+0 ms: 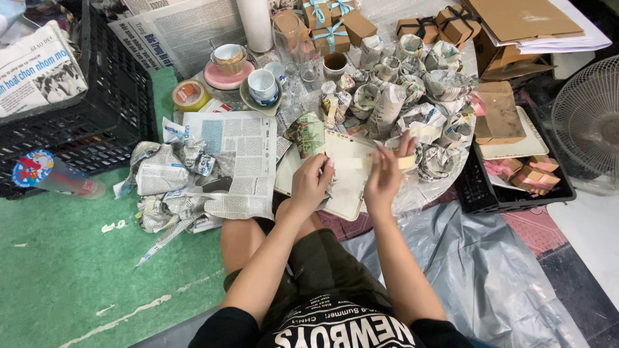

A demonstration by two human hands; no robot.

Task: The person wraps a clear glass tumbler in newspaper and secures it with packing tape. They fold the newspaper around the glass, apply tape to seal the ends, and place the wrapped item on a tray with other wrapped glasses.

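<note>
Tape strip (361,162) stretched between pinching left hand (311,183) and raised right hand (385,175).

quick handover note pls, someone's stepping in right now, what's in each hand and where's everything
Left hand: rests on the flat cream box on the lap, fingers curled at its edge.
Right hand: pinches a strip of pale tape stretched across the box.
Done, by the look of it: many newspaper-wrapped bundles piled ahead, and small brown gift boxes tied with ribbon behind them.
Left: unwrapped cups and saucers and glasses stand further back. Loose newspaper sheets lie to the left, with a tape roll beside them.
</note>
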